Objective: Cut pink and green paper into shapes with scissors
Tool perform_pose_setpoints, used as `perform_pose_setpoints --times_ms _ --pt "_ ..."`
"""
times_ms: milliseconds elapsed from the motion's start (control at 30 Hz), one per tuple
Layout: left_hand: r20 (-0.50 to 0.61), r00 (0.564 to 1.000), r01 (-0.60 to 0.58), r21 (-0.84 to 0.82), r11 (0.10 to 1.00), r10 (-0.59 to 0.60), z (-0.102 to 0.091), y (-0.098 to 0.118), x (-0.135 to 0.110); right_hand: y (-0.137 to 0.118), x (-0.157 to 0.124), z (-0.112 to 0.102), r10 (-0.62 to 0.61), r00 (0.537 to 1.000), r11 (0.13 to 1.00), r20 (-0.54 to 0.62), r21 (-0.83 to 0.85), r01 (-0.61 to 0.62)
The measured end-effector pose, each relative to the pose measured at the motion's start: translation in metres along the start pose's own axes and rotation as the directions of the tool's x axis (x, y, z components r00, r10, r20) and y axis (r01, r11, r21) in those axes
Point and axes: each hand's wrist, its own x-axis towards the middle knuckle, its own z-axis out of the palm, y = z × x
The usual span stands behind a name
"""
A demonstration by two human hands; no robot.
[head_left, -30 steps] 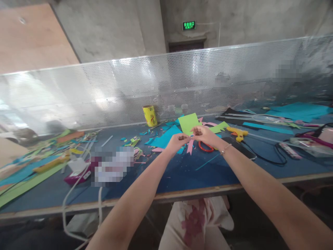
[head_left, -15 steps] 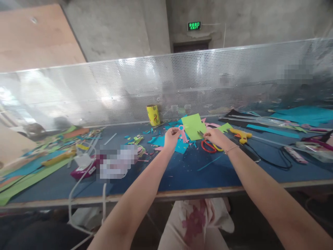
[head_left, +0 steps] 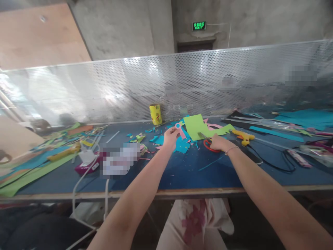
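My left hand [head_left: 170, 138] is closed in a pinch on a small pink rosette-shaped cutout [head_left: 182, 133] with a blue round centre and a hanging tail, held up over the paper scraps. To its right, my right hand [head_left: 219, 143] is curled over the red handles of a pair of scissors [head_left: 208, 146]. Their blades point left across the edge of a light green paper sheet [head_left: 194, 126]; some fingers are hidden. Blue paper pieces [head_left: 182, 146] lie beneath and between both hands.
A yellow cylinder [head_left: 155, 115] stands near the perforated metal screen [head_left: 125, 90]. Yellow glue guns [head_left: 243, 136] lie on both sides, the right one trailing a black cord. Left are a purple device [head_left: 87, 167] and coloured strips; right, blue sheets [head_left: 307, 117] and clear sticks.
My right hand has moved down and slightly right, from beside the blades onto the scissor handles. The pink cutout has turned, now showing its blue centre and tail more plainly.
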Motion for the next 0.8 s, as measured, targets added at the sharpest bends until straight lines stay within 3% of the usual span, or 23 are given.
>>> perform_pose_setpoints --times_ms 133,333,533,800 --pt "-0.039 0.999 -0.003 -0.061 0.998 0.001 -0.002 0.002 0.002 0.001 0.001 -0.001 -0.059 0.995 0.997 -0.081 0.047 0.063" --pt "-0.1 0.995 -0.017 -0.127 0.992 0.004 -0.003 0.007 0.006 -0.011 -0.01 -0.012 -0.319 0.937 0.912 -0.141 0.223 0.344" --pt "-0.06 0.997 -0.051 -0.184 0.982 0.04 -0.008 0.018 0.008 -0.017 -0.023 -0.015 -0.459 0.888 0.805 -0.028 0.41 0.429" --pt "-0.105 0.986 -0.148 -0.148 0.978 0.133 -0.017 0.022 0.014 -0.024 -0.034 -0.017 -0.567 0.824 0.723 0.004 0.482 0.495"
